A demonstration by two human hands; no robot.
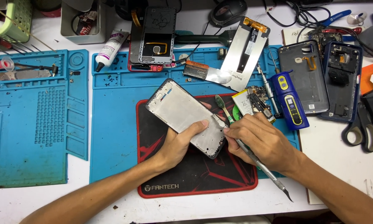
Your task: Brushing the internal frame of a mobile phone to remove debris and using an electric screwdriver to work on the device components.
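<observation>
Silver phone frame (186,116) tilted over black mat (195,174); left hand (180,143) fingers clamp its lower edge. Right hand (259,139) fingers pinch metal tweezers (259,164) touching frame's corner.

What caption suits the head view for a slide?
Left hand holds a silver metal phone frame over a black mat; right hand works its edge with a metal tool.
</observation>
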